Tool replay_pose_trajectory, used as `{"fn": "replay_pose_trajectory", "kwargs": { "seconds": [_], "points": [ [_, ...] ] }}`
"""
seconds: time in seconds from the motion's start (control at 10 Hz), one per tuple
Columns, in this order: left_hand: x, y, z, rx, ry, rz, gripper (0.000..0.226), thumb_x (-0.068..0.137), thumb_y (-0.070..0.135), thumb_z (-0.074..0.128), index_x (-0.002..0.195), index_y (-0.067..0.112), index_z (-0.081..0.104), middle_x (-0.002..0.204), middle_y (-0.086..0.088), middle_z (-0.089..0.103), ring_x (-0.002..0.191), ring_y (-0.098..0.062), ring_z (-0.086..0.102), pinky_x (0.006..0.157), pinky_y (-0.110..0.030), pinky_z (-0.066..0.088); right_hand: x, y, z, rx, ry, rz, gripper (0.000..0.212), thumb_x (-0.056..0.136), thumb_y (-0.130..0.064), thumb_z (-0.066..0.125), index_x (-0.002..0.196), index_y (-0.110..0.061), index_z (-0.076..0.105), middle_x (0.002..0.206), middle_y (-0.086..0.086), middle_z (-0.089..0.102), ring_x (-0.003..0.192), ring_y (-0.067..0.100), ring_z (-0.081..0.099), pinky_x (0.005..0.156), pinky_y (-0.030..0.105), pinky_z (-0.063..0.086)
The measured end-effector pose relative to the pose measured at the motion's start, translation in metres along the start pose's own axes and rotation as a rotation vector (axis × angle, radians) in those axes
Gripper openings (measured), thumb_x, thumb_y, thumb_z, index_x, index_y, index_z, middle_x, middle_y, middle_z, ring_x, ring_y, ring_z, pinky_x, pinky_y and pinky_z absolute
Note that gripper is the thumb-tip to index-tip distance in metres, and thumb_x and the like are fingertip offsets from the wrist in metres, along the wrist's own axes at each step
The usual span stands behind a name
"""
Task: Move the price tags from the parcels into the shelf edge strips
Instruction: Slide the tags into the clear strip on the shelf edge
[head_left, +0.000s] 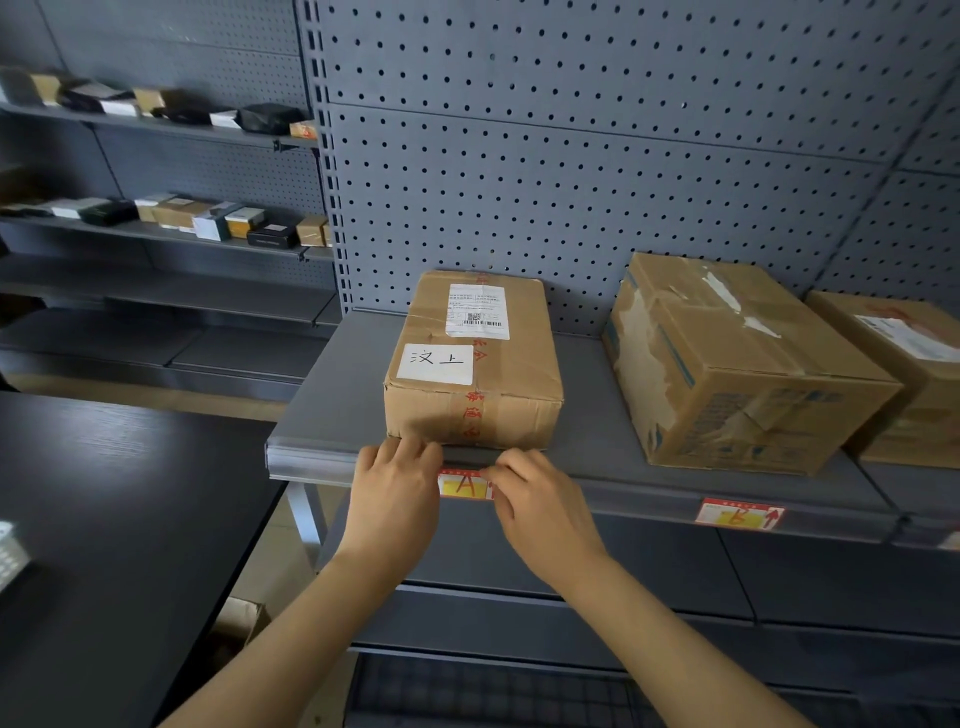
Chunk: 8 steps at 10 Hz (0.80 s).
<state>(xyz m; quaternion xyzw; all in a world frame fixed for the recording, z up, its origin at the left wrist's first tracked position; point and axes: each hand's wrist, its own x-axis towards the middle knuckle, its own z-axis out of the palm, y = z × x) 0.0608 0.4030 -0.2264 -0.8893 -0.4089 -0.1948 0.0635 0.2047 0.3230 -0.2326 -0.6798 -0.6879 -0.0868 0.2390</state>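
- Grey pegboard (571, 156) covers the wall behind a grey metal shelf (332, 410), seen from the head camera looking forward and down.
- On this shelf stands a brown parcel (478, 374) with a white shipping label and a white sheet with handwritten characters on its top. Its front edge is close to the shelf edge.
- To the right, apart from it, stands a bigger worn carton (737, 364), turned a little, and a third carton (904, 374) is just beside that one, at the picture's right side.
- Along the front of the shelf runs the edge strip (311, 460).
- A red and yellow price tag (464, 485) sits at the strip, below the first parcel. Both hands are on it.
- The left hand (395, 493) covers the left end of the tag, with fingers bent over the top of the strip and touching the parcel's lower front.
- The right hand (540, 504) pinches the tag's right end narrowly between the fingertips.
- How deep the tag sits in the strip I cannot tell, because the hands hide its ends.
- A second price tag (740, 513) is already in the strip below the worn carton.
- At the left is a dark table (104, 519), and behind it more grey shelves (156, 130) with small boxes.
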Motion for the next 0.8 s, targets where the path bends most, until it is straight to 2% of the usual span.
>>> {"fn": "replay_pose_trajectory", "kwargs": {
  "seconds": [0.1, 0.3, 0.4, 0.5, 0.6, 0.8],
  "points": [
    [-0.001, -0.002, 0.000, -0.005, 0.026, 0.019, 0.032, 0.048, -0.009, 0.078, 0.068, 0.009, 0.060, 0.070, -0.011, 0.062, 0.055, -0.029, 0.058, 0.053, -0.037, 0.049, -0.001, -0.004, 0.001, -0.037, -0.014, -0.001, 0.012, 0.079, -0.003, 0.066, 0.089, -0.007, 0.069, 0.089, 0.005, 0.064, 0.078, 0.024, 0.060, 0.054, 0.036, 0.051],
    [-0.010, -0.005, 0.004, -0.018, 0.011, 0.043, 0.036, 0.048, -0.009, 0.078, 0.074, 0.010, 0.062, 0.076, -0.011, 0.063, 0.060, -0.031, 0.060, 0.058, -0.038, 0.051, -0.004, -0.016, 0.001, -0.121, -0.081, 0.022, 0.017, 0.084, -0.007, 0.058, 0.098, -0.006, 0.067, 0.096, 0.006, 0.062, 0.086, 0.027, 0.055, 0.070, 0.038, 0.051],
    [-0.013, -0.004, 0.005, -0.004, -0.024, 0.030, 0.036, 0.053, -0.006, 0.078, 0.082, 0.010, 0.062, 0.086, -0.013, 0.064, 0.067, -0.032, 0.061, 0.063, -0.041, 0.052, -0.004, -0.018, 0.000, -0.133, -0.114, 0.036, 0.019, 0.085, -0.006, 0.055, 0.101, -0.005, 0.064, 0.101, 0.008, 0.059, 0.090, 0.028, 0.052, 0.075, 0.040, 0.049],
    [-0.012, -0.004, 0.007, -0.034, -0.047, 0.010, 0.031, 0.074, 0.005, 0.068, 0.103, 0.014, 0.059, 0.110, -0.011, 0.060, 0.091, -0.031, 0.059, 0.082, -0.041, 0.048, -0.003, -0.016, -0.002, -0.111, -0.134, 0.048, 0.023, 0.088, -0.007, 0.052, 0.109, -0.006, 0.061, 0.109, 0.007, 0.057, 0.096, 0.027, 0.050, 0.081, 0.039, 0.046],
    [-0.016, -0.001, -0.001, -0.076, -0.073, 0.000, 0.030, 0.084, 0.010, 0.056, 0.113, 0.019, 0.055, 0.119, -0.006, 0.054, 0.103, -0.027, 0.053, 0.090, -0.037, 0.042, -0.006, -0.016, -0.007, -0.100, -0.159, 0.053, 0.033, 0.089, -0.010, 0.053, 0.121, -0.010, 0.055, 0.118, 0.005, 0.054, 0.105, 0.026, 0.046, 0.091, 0.039, 0.043],
    [-0.027, 0.008, -0.028, -0.110, -0.076, 0.013, 0.029, 0.087, 0.010, 0.050, 0.113, 0.021, 0.057, 0.119, -0.001, 0.057, 0.105, -0.023, 0.055, 0.090, -0.034, 0.041, -0.021, -0.020, -0.028, -0.018, -0.113, 0.111, 0.036, 0.092, -0.012, 0.050, 0.128, -0.016, 0.052, 0.127, -0.001, 0.053, 0.118, 0.020, 0.042, 0.101, 0.033, 0.036]
  ]
}}
